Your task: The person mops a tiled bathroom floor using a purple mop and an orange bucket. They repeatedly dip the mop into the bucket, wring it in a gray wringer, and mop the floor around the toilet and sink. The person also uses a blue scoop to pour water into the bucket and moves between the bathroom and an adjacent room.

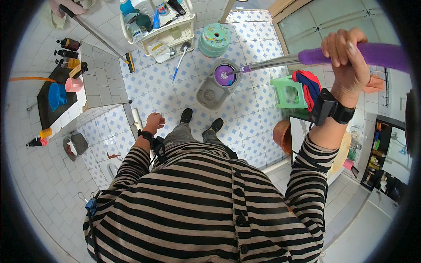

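My right hand (347, 56) is raised and wrapped around the purple grip of a spin mop (378, 56). The mop's steel shaft (276, 62) slants down to a purple mop head (224, 75), which sits inside the round basket of a grey spin-mop bucket (210, 93). The bucket stands on the tiled floor in front of my feet; its wider, drained-looking end is nearer to me. My left hand (154, 123) hangs at my left side with loosely bent fingers, holding nothing. Any strands under the mop head are mostly hidden.
Beyond the bucket stand a round green stool (215, 39) and a white plastic shelf rack (161, 36) with bottles. A toilet brush (180, 64) and a floor squeegee (130, 62) are nearby. Right are a green stool (289, 92) with clothes and a brown bucket (282, 136).
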Demonstrator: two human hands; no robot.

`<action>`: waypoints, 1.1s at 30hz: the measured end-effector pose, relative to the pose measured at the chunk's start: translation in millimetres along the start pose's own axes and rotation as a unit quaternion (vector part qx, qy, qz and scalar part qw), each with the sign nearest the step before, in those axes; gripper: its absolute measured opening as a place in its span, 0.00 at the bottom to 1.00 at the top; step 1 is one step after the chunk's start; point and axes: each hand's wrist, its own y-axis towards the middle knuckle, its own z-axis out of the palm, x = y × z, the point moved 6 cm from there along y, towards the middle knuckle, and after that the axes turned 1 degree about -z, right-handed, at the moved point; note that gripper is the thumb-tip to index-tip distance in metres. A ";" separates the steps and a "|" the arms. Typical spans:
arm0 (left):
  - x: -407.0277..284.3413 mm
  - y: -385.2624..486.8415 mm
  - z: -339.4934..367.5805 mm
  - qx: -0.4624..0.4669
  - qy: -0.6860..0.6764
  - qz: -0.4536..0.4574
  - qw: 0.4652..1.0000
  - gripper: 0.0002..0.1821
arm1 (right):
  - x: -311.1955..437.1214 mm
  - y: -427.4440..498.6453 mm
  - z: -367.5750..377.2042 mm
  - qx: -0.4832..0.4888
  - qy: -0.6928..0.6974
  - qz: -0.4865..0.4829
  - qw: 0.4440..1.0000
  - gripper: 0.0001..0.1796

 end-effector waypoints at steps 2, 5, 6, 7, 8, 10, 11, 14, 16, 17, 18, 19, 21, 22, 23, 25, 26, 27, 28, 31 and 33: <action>1.7 -2.2 3.9 0.004 -0.008 -0.001 1.000 0.15 | -9.0 -2.9 -19.4 -0.119 0.003 0.006 0.993 0.11; 2.1 -4.4 8.0 -0.005 -0.011 0.010 1.000 0.14 | 3.4 -16.3 -52.9 -0.348 -0.135 -0.086 0.924 0.11; 2.5 -5.3 11.2 -0.001 -0.013 0.011 1.000 0.13 | 10.0 -22.6 -58.6 -0.399 -0.194 -0.116 0.889 0.10; 1.4 -5.7 14.5 0.004 -0.012 0.015 1.000 0.13 | 14.7 -37.0 -69.5 -0.516 -0.223 -0.113 0.819 0.09; -0.2 -6.4 18.7 0.009 -0.010 0.019 1.000 0.12 | 18.9 -44.5 -71.7 -0.553 -0.238 -0.138 0.787 0.10; -9.6 -6.8 31.1 0.021 0.031 0.051 0.998 0.12 | 27.7 -62.1 -71.5 -0.620 -0.266 -0.187 0.714 0.10; -15.4 -7.0 38.6 0.025 0.050 0.064 0.996 0.12 | 26.5 -58.3 -70.4 -0.580 -0.281 -0.152 0.749 0.10; -38.8 -7.9 62.8 0.042 0.077 0.104 0.991 0.12 | 17.8 -49.6 -59.1 -0.458 -0.322 -0.008 0.829 0.15; -53.6 -10.1 75.5 0.046 0.050 0.116 0.991 0.12 | 15.0 -33.4 -37.0 -0.275 -0.161 -0.021 0.948 0.15; -61.0 -11.4 80.2 0.047 0.036 0.125 0.990 0.12 | 18.8 -27.8 -25.1 -0.199 -0.152 -0.032 0.968 0.15; -66.2 -12.8 84.2 0.048 0.030 0.126 0.990 0.12 | 22.2 -22.0 -14.0 -0.124 -0.129 -0.049 0.983 0.14; -69.6 -14.4 87.2 0.049 0.023 0.127 0.990 0.12 | 22.5 -17.7 -6.3 -0.075 -0.115 -0.045 0.990 0.11; -72.8 -17.1 90.5 0.054 0.013 0.130 0.990 0.12 | 15.4 -7.9 1.7 -0.001 0.044 -0.014 0.999 0.09; -70.7 -17.7 90.2 0.051 0.014 0.125 0.991 0.13 | 10.3 -4.9 1.0 0.006 0.088 -0.002 0.996 0.08; -67.8 -17.8 88.8 0.047 0.013 0.120 0.992 0.13 | 8.1 -2.7 -5.1 -0.023 0.075 -0.024 0.997 0.09; -57.0 -17.3 81.7 0.036 0.001 0.107 0.994 0.13 | 6.3 -8.7 -32.9 -0.215 -0.094 -0.080 0.969 0.10; -49.8 -16.7 76.6 0.031 -0.008 0.100 0.995 0.13 | 7.9 -16.5 -44.3 -0.309 -0.167 -0.104 0.930 0.10; -42.2 -15.2 71.7 0.029 -0.017 0.091 0.995 0.13 | 12.5 -28.8 -55.3 -0.427 -0.255 -0.123 0.859 0.10; -32.5 -12.6 64.4 0.018 -0.033 0.069 0.997 0.13 | 15.7 -37.7 -59.6 -0.484 -0.292 -0.137 0.814 0.10; -0.7 -8.1 37.9 -0.012 -0.079 0.019 0.997 0.13 | 25.1 -50.0 -63.2 -0.535 -0.302 -0.141 0.776 0.11; 16.7 -6.5 20.9 -0.032 -0.070 0.000 0.997 0.12 | 20.9 -39.1 -61.7 -0.456 -0.141 -0.071 0.876 0.12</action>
